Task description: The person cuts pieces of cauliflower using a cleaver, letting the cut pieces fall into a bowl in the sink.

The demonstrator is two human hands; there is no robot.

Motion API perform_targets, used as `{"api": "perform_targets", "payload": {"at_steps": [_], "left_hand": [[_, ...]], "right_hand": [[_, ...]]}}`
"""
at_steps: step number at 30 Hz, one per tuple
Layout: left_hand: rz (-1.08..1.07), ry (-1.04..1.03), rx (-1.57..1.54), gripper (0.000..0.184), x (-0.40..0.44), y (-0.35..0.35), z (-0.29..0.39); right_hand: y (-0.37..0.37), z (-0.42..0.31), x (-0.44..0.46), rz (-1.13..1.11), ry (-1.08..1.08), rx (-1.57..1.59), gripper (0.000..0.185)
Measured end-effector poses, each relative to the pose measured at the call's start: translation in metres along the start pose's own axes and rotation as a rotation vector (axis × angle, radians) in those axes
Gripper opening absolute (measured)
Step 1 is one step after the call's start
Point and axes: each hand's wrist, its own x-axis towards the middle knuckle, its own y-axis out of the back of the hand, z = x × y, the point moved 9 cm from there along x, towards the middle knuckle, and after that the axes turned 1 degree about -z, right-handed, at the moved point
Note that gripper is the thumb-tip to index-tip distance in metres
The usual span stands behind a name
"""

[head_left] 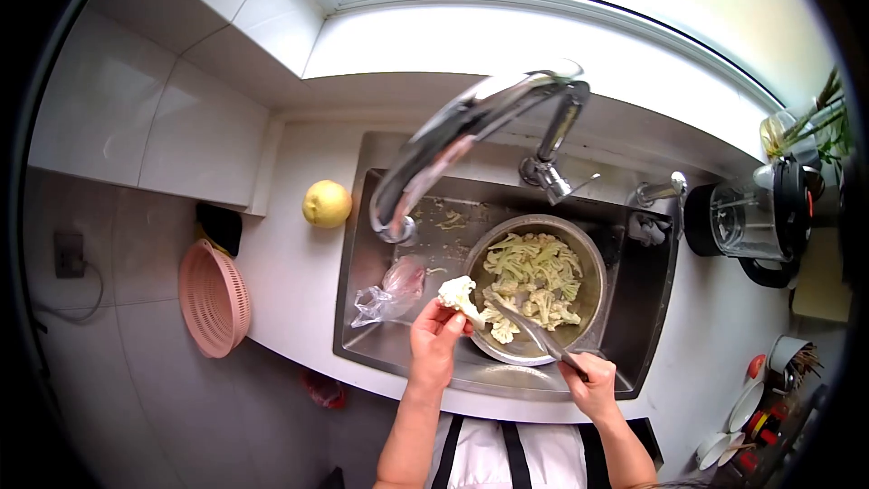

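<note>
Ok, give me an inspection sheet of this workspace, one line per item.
Surface: white countertop around a rectangular stainless steel sink; pale scraps on the sink floor.
Job's things: round metal bowl in the sink, holding cut cauliflower pieces.
Clutter: crumpled clear plastic bag left of the bowl; round yellow fruit on the countertop.
Hands: left hand holds a white cauliflower floret in its fingers; right hand grips a metal-bladed knife; blade contact unclear.
Cables: thin grey cable at the wall socket, far left.
Surroundings: chrome faucet, partly blurred; pink plastic basket at left; black-and-clear blender at right.
</note>
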Motion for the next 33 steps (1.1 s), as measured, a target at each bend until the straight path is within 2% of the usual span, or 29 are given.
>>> {"api": "perform_targets", "payload": {"at_steps": [2,7,13,16,25,29,33], "left_hand": [[-0.022,0.031,0.031,0.023,-0.002,-0.019,-0.01],[-0.115,0.016,-0.069,0.054,-0.008,-0.058,-0.021],[-0.095,0.029,-0.03,0.049,-0.015,-0.082,-0.04],[-0.069,0.072,-0.182,0.044,-0.018,-0.099,-0.038],[-0.108,0.117,0.096,0.042,-0.013,-0.106,-0.057],[0.055,0.185,-0.048,0.038,-0.005,-0.099,-0.062],[0.058,0.273,-0.193,0.028,-0.001,-0.085,-0.072]], "right_hand": [[0.01,-0.018,0.002,0.064,0.083,-0.029,0.031],[0.022,-0.01,-0.008,0.143,0.152,0.001,0.034],[0.044,-0.004,-0.022,0.166,0.166,-0.099,0.033],[0.054,0.002,-0.027,0.249,0.179,-0.097,0.027],[0.074,0.022,-0.033,0.264,0.162,-0.055,0.024],[0.087,0.022,-0.048,0.331,0.143,-0.177,0.021],[0.095,0.024,-0.072,0.333,0.168,-0.345,0.02]]}}
